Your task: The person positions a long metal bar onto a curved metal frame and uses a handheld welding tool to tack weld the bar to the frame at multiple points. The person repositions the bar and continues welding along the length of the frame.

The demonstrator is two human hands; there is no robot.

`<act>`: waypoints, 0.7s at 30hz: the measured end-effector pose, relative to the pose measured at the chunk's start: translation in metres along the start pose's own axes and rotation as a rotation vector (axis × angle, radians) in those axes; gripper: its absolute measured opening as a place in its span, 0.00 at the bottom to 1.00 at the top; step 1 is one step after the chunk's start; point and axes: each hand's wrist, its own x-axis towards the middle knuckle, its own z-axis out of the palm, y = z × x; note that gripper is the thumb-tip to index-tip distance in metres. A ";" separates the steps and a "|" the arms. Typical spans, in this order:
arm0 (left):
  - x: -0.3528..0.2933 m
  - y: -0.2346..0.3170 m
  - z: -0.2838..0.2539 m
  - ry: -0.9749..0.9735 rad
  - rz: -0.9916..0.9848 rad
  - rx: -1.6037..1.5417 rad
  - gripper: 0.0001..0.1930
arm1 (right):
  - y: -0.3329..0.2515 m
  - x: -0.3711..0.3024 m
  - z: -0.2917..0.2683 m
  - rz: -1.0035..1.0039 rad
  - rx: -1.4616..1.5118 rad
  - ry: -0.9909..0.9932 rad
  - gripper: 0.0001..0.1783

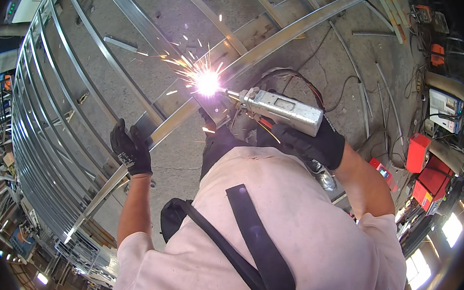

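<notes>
My right hand (313, 144), in a black glove, is closed round a welding torch (283, 108) with a boxy silver metal body and wires under it. At the torch's tip a bright arc (208, 84) throws orange sparks and hides the joint on the metal frame. The frame's long near rail (178, 119) runs from lower left to upper right, with several crossbars (108, 56) meeting it. My left hand (131, 148), also black-gloved, lies on the frame left of the arc, fingers stretched out and slightly apart beside the rail and a crossbar end.
Dark cables (342, 95) lie on the concrete floor (180, 176) to the right, among loose metal strips (355, 81). Red machine boxes (418, 152) and a white-fronted unit (447, 111) stand at the right. Many close-set bars (30, 139) curve along the left.
</notes>
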 end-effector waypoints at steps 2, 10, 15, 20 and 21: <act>0.001 0.000 -0.001 -0.014 -0.013 0.001 0.21 | 0.003 0.001 -0.001 0.005 0.011 -0.014 0.30; -0.001 0.001 0.000 0.006 0.011 0.004 0.22 | 0.015 0.004 -0.008 -0.279 -0.295 -0.039 0.31; -0.002 -0.001 0.001 0.006 0.015 0.025 0.22 | 0.013 0.001 -0.007 -0.129 -0.111 -0.032 0.30; 0.000 0.001 0.000 0.003 0.013 0.024 0.22 | 0.013 -0.001 -0.009 -0.033 -0.071 -0.048 0.30; 0.000 0.002 0.000 -0.003 0.003 0.021 0.22 | 0.013 -0.002 -0.009 -0.022 -0.051 -0.048 0.31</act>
